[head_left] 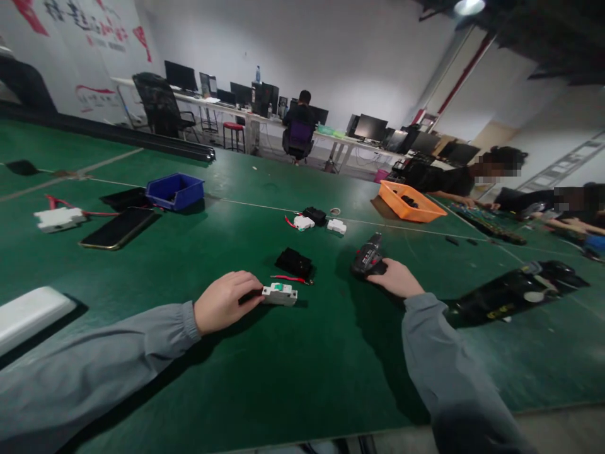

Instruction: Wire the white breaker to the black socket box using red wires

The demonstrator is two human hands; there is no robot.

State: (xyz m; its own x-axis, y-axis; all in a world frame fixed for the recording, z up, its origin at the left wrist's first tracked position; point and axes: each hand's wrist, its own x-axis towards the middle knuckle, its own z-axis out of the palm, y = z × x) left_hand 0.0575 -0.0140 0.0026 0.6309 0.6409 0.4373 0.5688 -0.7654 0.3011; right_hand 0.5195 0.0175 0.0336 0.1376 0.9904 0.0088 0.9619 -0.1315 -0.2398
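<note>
My left hand [230, 301] pinches the left end of a white circuit breaker [280, 294] with a green switch, which is on the green table. Just behind the breaker lie a short red wire [289, 278] and a black plastic part [293, 261]. To the right, my right hand [394, 277] is closed round the handle of a small black cordless screwdriver [367, 257], its tip pointing away from me. Farther back are a white breaker with a red wire [303, 222], a black block [314, 215] and a smaller white piece [337, 226].
A blue bin [174, 191], a phone [118, 228] and another wired breaker [59, 219] are at left. An orange bin [411, 203] stands at back right, beside co-workers handling parts. A black bottle [515, 293] lies near my right forearm. A white case [35, 315] sits at far left.
</note>
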